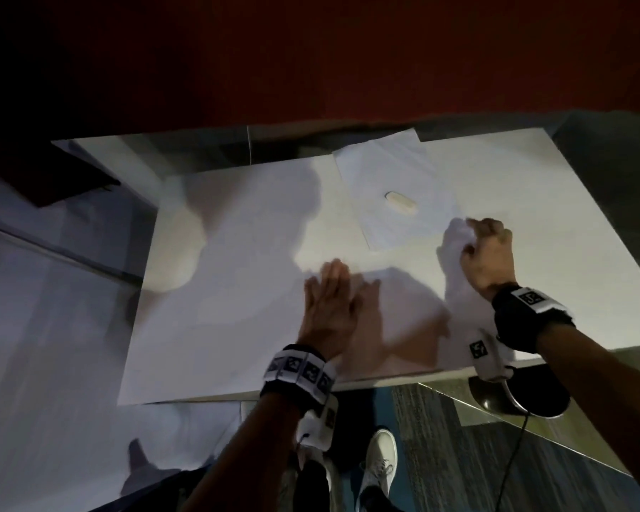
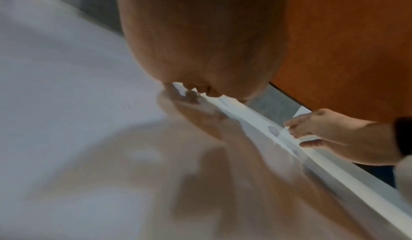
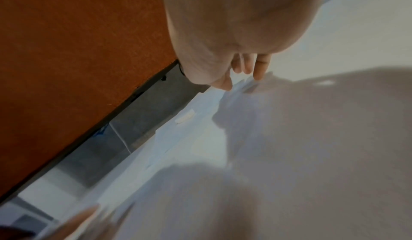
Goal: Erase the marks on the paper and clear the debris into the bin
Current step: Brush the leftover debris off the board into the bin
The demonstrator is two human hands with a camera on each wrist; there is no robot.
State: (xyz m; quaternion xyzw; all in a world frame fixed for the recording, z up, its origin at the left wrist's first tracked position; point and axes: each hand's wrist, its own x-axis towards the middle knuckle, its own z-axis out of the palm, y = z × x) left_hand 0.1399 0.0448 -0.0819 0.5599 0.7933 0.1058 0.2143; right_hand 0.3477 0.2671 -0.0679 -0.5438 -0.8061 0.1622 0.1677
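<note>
Where the frame's lower centre begins, we list our left hand (image 1: 329,308), fingers straight, flat on the white table (image 1: 218,290); right of centre, our right hand (image 1: 488,253) pinching the paper's corner; above, the eraser (image 1: 401,204) lying on the paper (image 1: 381,168).

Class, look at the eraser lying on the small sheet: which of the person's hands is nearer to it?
Right. The right hand is just beside and below the eraser, fingers curled at the small sheet's corner. The left hand lies flat on the large paper, farther away toward the person.
</note>
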